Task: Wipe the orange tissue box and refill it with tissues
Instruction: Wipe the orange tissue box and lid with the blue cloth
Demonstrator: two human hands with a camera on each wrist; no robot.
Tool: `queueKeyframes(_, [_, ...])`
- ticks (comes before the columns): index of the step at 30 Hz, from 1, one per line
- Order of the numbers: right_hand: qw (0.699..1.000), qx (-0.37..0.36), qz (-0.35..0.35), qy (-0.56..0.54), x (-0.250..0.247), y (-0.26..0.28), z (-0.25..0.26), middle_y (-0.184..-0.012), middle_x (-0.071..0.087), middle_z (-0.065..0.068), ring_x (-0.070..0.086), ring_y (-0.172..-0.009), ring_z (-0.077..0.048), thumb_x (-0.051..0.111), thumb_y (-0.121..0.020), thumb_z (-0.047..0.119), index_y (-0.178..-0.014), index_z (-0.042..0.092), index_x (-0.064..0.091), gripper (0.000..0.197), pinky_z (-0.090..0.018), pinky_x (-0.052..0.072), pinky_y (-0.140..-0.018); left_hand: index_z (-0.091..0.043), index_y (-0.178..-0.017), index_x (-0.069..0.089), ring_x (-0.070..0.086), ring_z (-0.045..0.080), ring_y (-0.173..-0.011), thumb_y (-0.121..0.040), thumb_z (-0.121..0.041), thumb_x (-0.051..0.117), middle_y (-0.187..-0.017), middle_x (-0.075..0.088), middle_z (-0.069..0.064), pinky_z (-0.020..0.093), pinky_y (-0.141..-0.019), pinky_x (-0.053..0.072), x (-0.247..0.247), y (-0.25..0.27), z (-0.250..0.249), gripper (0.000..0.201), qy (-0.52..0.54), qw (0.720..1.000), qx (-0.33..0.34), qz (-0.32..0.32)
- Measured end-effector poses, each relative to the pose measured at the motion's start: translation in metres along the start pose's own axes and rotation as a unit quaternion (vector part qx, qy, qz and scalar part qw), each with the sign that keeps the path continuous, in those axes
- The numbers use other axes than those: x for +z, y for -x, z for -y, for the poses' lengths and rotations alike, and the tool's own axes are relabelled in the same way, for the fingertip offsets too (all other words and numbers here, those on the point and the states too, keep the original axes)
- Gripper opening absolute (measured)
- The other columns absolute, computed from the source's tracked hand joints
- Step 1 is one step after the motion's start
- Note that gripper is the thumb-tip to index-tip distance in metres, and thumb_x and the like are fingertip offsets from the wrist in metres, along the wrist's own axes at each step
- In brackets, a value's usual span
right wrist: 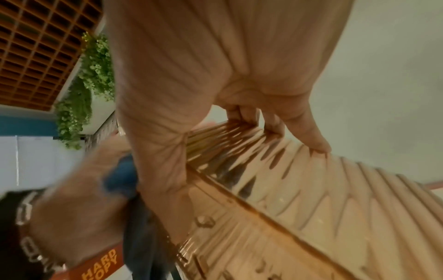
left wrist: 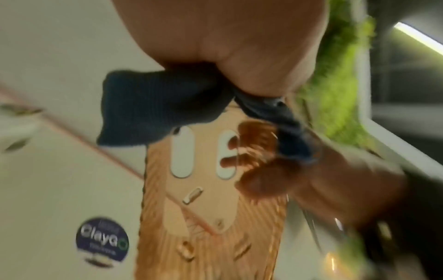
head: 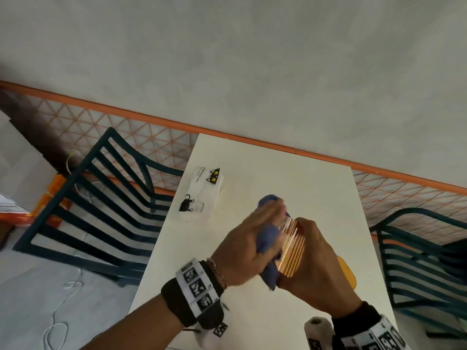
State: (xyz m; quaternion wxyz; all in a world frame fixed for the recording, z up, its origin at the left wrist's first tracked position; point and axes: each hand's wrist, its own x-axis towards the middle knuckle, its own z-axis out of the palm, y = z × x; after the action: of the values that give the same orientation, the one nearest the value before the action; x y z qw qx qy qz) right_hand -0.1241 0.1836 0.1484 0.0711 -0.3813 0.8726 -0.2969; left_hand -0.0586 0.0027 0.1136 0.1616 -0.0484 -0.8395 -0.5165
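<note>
**A:** Where's the orange tissue box [head: 290, 248] right now?

**B:** Up off the white desk [head: 265, 168], held between the two hands over its near half. It's a ribbed, see-through orange shell. The right hand [head: 318, 263] is clamped on it: in the right wrist view the thumb lies along one ribbed side and the fingertips [right wrist: 318, 145] hook over the far edge.

**A:** And the left hand [head: 242, 251]?

**B:** Closed around a blue cloth [head: 267, 238], pressing it against the box's left face. The cloth bunches out above the fingers and trails below the palm. That hand is smeared with motion blur in the head view.

**A:** Can you see the underside of the box?

**B:** In the left wrist view, yes: a flat panel with two long oval slots [left wrist: 182, 153], and the right hand's fingers showing through the orange plastic beside them. The cloth [left wrist: 153, 108] hangs across the upper end of that panel.

**A:** The refill?

**B:** A white tissue pack [head: 202, 193] printed with black cats lies on the far left part of the desk, well apart from the hands. An orange shape [head: 347, 271] lies on the desk just to the right of the right hand; I can't tell what it is.

**A:** Anything else around?

**B:** A dark green slatted chair [head: 101, 198] stands on each side of the desk, and a white cable [head: 60, 324] lies on the floor at left.
</note>
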Motion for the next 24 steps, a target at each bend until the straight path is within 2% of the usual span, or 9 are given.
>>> queueKeyframes(3, [0.999, 0.006, -0.005, 0.032, -0.004, -0.003, 0.001, -0.112, 0.053, 0.013, 0.059, -0.092, -0.008, 0.088, -0.052, 0.051, -0.133, 0.023, 0.039, 0.098, -0.015, 0.049, -0.073, -0.037, -0.159, 0.018, 0.038, 0.010, -0.147, -0.101, -0.054, 0.048, -0.165, 0.029, -0.011, 0.029, -0.115, 0.043, 0.000, 0.001, 0.002, 0.068, 0.024, 0.993, -0.106, -0.039])
queueKeyframes(7, [0.999, -0.040, 0.030, -0.014, -0.004, -0.005, 0.001, -0.128, 0.057, -0.010, 0.060, -0.116, -0.029, 0.074, -0.076, 0.016, -0.134, 0.020, 0.048, 0.064, -0.047, 0.054, -0.095, -0.010, -0.159, 0.028, 0.012, 0.012, -0.157, -0.098, -0.050, 0.055, -0.169, 0.019, 0.000, 0.034, -0.127, 0.020, 0.018, 0.004, -0.040, 0.077, -0.106, 0.992, 0.065, 0.005])
queueKeyframes(9, [0.998, -0.043, 0.042, 0.012, -0.006, -0.005, -0.001, -0.125, 0.062, -0.010, 0.065, -0.114, -0.031, 0.069, -0.090, 0.039, -0.135, 0.023, 0.046, 0.053, -0.043, 0.055, -0.097, -0.011, -0.159, 0.028, 0.017, 0.011, -0.155, -0.102, -0.039, 0.055, -0.168, 0.023, 0.000, 0.033, -0.126, 0.021, 0.017, -0.005, -0.035, 0.069, -0.098, 0.993, 0.067, -0.001])
queueKeyframes(11, [0.999, 0.007, 0.047, -0.015, -0.009, -0.007, 0.001, -0.105, 0.066, 0.000, 0.072, -0.088, -0.018, 0.059, -0.082, 0.072, -0.128, 0.019, 0.044, 0.071, -0.023, 0.051, -0.087, -0.022, -0.159, 0.029, 0.037, 0.004, -0.146, -0.105, -0.037, 0.050, -0.163, 0.035, -0.006, 0.023, -0.119, 0.033, 0.005, -0.015, -0.020, 0.061, -0.020, 0.999, -0.037, -0.017])
queueKeyframes(14, [0.999, 0.016, 0.026, -0.019, -0.018, -0.007, 0.011, -0.111, 0.050, 0.026, 0.057, -0.096, 0.006, 0.090, -0.050, 0.055, -0.129, 0.030, 0.037, 0.098, -0.002, 0.044, -0.071, -0.033, -0.146, 0.052, 0.065, 0.006, -0.110, -0.103, -0.048, 0.048, -0.124, 0.069, -0.007, 0.022, -0.098, 0.052, -0.013, -0.023, 0.011, 0.045, 0.055, 0.970, -0.235, -0.026])
queueKeyframes(16, [0.999, 0.024, 0.007, -0.042, -0.018, -0.002, 0.002, -0.114, 0.048, 0.030, 0.053, -0.105, 0.010, 0.095, -0.044, 0.048, -0.124, 0.033, 0.034, 0.102, -0.005, 0.048, -0.077, -0.025, -0.121, 0.071, 0.070, 0.015, -0.098, -0.093, -0.064, 0.054, -0.102, 0.076, -0.001, 0.040, -0.097, 0.055, -0.021, -0.021, 0.030, 0.051, 0.107, 0.941, -0.312, -0.074])
queueKeyframes(18, [0.990, 0.071, -0.006, -0.123, -0.022, -0.003, 0.002, -0.117, 0.057, 0.021, 0.058, -0.111, 0.000, 0.098, -0.041, 0.046, -0.120, 0.029, 0.038, 0.100, -0.022, 0.055, -0.091, -0.023, -0.113, 0.073, 0.072, 0.020, -0.093, -0.086, -0.068, 0.059, -0.095, 0.077, 0.003, 0.051, -0.098, 0.054, -0.026, -0.013, 0.040, 0.054, 0.173, 0.918, -0.336, -0.117])
queueKeyframes(21, [0.964, 0.120, 0.006, -0.238, -0.031, -0.007, 0.005, -0.122, 0.062, 0.014, 0.061, -0.119, -0.010, 0.102, -0.040, 0.041, -0.123, 0.029, 0.043, 0.103, -0.043, 0.055, -0.101, -0.036, -0.132, 0.063, 0.066, 0.021, -0.119, -0.090, -0.053, 0.066, -0.118, 0.073, 0.000, 0.047, -0.109, 0.049, -0.033, 0.008, 0.047, 0.046, 0.269, 0.914, -0.291, -0.084])
queueKeyframes(24, [0.956, 0.127, 0.028, -0.264, -0.038, -0.012, 0.009, -0.124, 0.064, 0.009, 0.062, -0.121, -0.014, 0.103, -0.044, 0.031, -0.126, 0.027, 0.045, 0.101, -0.047, 0.057, -0.098, -0.031, -0.151, 0.039, 0.053, 0.017, -0.136, -0.065, -0.053, 0.088, -0.145, 0.057, -0.005, 0.042, -0.115, 0.042, -0.052, 0.019, 0.043, 0.101, 0.254, 0.945, -0.206, 0.009])
